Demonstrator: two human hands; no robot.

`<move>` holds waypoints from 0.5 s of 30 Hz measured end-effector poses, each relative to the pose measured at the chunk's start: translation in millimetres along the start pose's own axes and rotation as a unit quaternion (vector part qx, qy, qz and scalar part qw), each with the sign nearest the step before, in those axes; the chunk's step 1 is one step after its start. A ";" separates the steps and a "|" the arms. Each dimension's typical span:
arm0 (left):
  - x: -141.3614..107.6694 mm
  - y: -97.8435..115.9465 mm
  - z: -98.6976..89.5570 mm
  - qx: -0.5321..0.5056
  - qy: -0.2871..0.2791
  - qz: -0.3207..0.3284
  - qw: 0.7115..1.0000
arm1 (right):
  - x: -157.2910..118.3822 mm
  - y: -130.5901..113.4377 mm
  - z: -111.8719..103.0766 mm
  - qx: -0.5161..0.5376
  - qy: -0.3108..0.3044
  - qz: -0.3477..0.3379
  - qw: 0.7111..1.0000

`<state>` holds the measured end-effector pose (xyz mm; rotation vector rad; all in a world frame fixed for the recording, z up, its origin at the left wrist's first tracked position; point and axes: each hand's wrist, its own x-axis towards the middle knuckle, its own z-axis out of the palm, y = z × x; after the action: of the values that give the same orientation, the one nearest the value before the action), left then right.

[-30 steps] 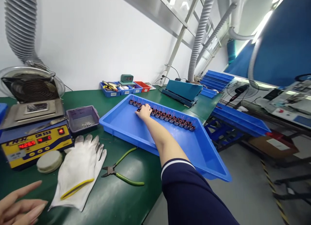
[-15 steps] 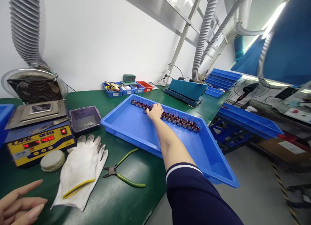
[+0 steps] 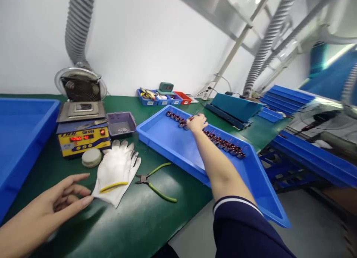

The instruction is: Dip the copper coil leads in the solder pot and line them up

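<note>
A large blue tray (image 3: pixel 173 154) lies on the green bench, with a row of small dark coils (image 3: pixel 223 143) with reddish wires along its far side. My right hand (image 3: pixel 197 122) is over that row, fingers bent and pressed together; what they hold is too small to make out. My left hand (image 3: pixel 68 198) is at the lower left above the bench, its fingers apart and nothing in them. Its fingertips are beside the white gloves (image 3: pixel 114 172). Green-handled cutters (image 3: pixel 143 179) lie opened to the right of the gloves.
A yellow soldering pot unit (image 3: pixel 83 141) stands at the left, beside a grey bin (image 3: pixel 121 125) and a round pad (image 3: pixel 91 158). Another blue tray (image 3: pixel 25 139) is at the far left. Small tool bins (image 3: pixel 147 101) and a teal device (image 3: pixel 234 108) stand farther back.
The view has swung left, bringing more of the left tray into sight. My right hand is slightly raised from the coils. My left hand has come farther into view, close to the gloves.
</note>
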<state>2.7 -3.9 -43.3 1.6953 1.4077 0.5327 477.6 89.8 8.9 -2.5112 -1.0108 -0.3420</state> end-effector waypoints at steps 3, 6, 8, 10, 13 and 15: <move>-10.4 24.6 -5.8 -0.028 -0.094 -0.038 0.994 | -36.9 -26.6 -29.3 0.162 -0.023 -0.171 0.972; -14.0 37.4 -11.0 -0.019 -0.102 -0.036 0.994 | -127.3 -43.8 -53.5 0.333 -0.179 -0.401 0.834; -13.5 38.9 -11.8 -0.014 -0.090 -0.025 0.996 | -200.7 -45.9 -62.3 0.350 -0.278 -0.507 0.737; -12.1 38.9 -11.8 -0.010 -0.068 -0.009 0.998 | -262.4 -41.6 -62.7 0.303 -0.320 -0.563 0.700; -15.0 46.5 -17.1 -0.008 -0.014 0.026 1.000 | -308.5 -30.5 -52.9 0.278 -0.290 -0.564 0.722; -26.0 58.9 -25.3 -0.042 0.033 0.049 0.997 | -311.9 -23.2 -46.1 0.318 -0.255 -0.541 0.736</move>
<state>10.5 -20.5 23.5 1.6992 1.3344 0.7000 237.5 -104.2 -59.0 -1.1617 -2.2689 0.3857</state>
